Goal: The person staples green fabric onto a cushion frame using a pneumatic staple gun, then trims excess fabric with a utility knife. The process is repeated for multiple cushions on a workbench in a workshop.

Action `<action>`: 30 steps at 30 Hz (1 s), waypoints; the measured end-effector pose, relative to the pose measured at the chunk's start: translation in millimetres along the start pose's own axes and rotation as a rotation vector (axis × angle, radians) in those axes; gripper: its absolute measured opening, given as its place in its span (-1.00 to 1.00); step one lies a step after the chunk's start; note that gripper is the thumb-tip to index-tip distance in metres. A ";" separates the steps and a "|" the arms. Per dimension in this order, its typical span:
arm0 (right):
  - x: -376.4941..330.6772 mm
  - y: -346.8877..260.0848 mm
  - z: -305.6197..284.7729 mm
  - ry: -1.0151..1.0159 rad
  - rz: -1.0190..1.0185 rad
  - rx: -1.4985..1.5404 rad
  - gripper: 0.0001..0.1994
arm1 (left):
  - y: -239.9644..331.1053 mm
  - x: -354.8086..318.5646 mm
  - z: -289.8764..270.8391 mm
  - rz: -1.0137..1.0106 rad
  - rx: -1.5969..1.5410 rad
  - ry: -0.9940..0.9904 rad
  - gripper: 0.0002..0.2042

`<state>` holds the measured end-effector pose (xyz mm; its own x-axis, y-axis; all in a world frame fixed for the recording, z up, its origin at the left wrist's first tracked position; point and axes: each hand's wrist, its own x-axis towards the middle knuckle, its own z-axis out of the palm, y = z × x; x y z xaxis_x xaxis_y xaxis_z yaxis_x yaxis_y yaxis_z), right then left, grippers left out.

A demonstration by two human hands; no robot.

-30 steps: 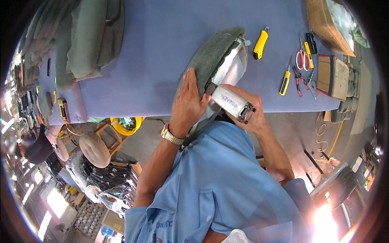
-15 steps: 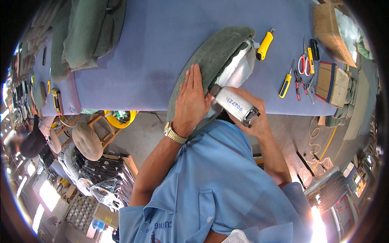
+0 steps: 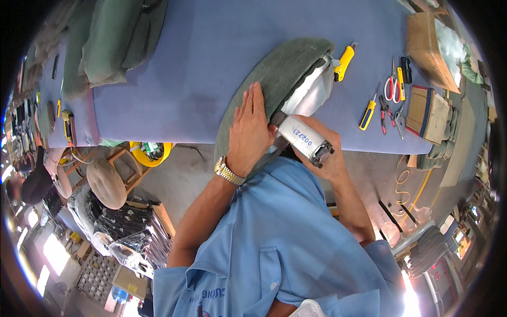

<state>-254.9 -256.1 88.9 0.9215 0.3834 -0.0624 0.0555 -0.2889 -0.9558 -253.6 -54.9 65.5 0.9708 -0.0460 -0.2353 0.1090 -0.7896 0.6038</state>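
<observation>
A curved, dark green upholstered cushion (image 3: pixel 274 66) stands on edge at the table's near side, reaching toward my body. Silvery-white lining (image 3: pixel 311 89) shows along its open right side. My left hand (image 3: pixel 247 129) lies flat against the green fabric, fingers stretched out and pointing away from me. In my right hand (image 3: pixel 331 138) is a silver staple gun (image 3: pixel 300 137), its dark nose pressed at the cushion's fabric edge beside my left thumb. The gun's handle and most of my right fingers are hidden. A yellow utility knife (image 3: pixel 344 62) lies by the cushion's far end.
On the blue table (image 3: pixel 174 84), a yellow screwdriver (image 3: pixel 367 114), red-handled scissors (image 3: pixel 392 89) and pliers (image 3: pixel 386 114) lie to the right. A cardboard box (image 3: pixel 425 45) with white stuffing is behind them. Green cushions (image 3: pixel 119 42) sit far left. A yellow hose coil (image 3: pixel 152 158) hangs below the left edge.
The view has shifted slightly, so the table and tools appear a little to the left. Both hands, the staple gun and the cushion keep nearly the same positions relative to each other.
</observation>
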 end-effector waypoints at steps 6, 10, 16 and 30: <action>-4.1 0.0 -1.3 -0.042 -0.047 -0.039 -0.44 | -2.7 -1.5 -1.8 -0.032 -0.041 -0.028 -0.02; 0.7 -8.9 -3.8 -0.112 0.077 -0.002 -0.37 | -2.5 -3.1 -1.3 -0.034 -0.076 -0.029 -0.03; -18.9 16.0 9.9 -0.045 0.047 0.169 -0.22 | -4.3 -0.4 2.1 0.047 -0.128 0.010 -0.09; 4.0 -2.1 5.7 -0.023 -0.048 -0.099 -0.38 | -91.2 6.5 4.8 -0.096 -0.943 -0.275 -0.33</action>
<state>-253.6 -249.0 89.0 0.9079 0.4184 -0.0244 0.1384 -0.3541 -0.9249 -258.2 13.8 5.2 0.8786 -0.2417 -0.4118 0.4263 0.0085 0.9045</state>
